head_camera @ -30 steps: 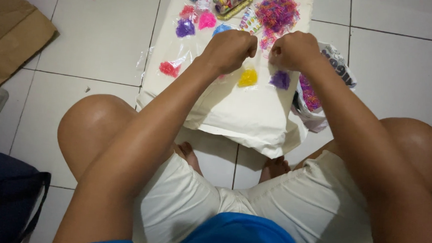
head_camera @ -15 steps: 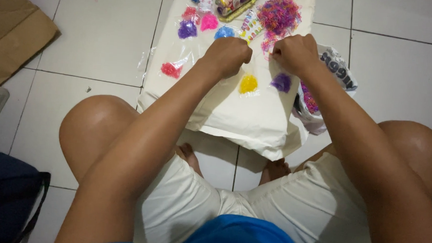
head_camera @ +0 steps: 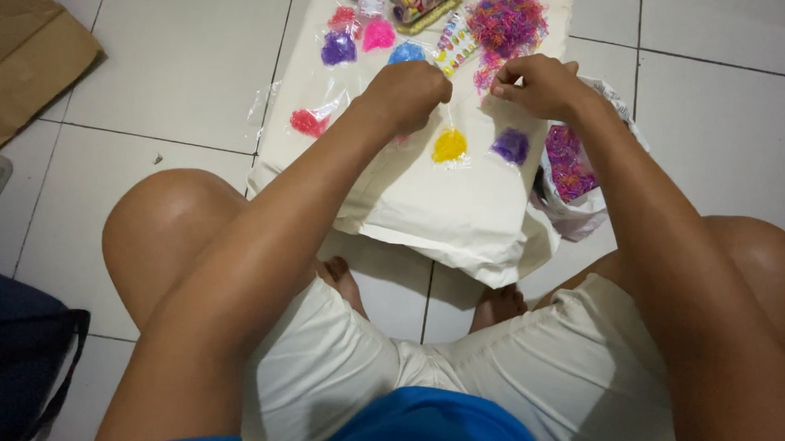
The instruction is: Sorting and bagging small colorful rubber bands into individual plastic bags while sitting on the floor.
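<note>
My left hand (head_camera: pixel 408 92) is closed in a pinch over a white bag (head_camera: pixel 429 204) spread on the floor. It seems to hold the top of a small clear packet of yellow elastic bands (head_camera: pixel 450 146). My right hand (head_camera: pixel 536 83) is pinched shut at the lower edge of a loose pile of multicoloured bands (head_camera: pixel 509 19). Anything between those fingertips is too small to see. A packet of purple bands (head_camera: pixel 510 146) lies just below my right wrist.
More packets lie on the white bag: red (head_camera: pixel 306 122), violet (head_camera: pixel 337 48), pink (head_camera: pixel 378 34) and blue (head_camera: pixel 407 53). An open plastic bag of mixed bands (head_camera: pixel 567 167) sits to the right. Brown cardboard (head_camera: pixel 21 49) lies far left, and a dark bag (head_camera: pixel 0 361) near left.
Both hands have shifted slightly away from me toward the multicoloured pile. The packets on the white bag have stayed where they were.
</note>
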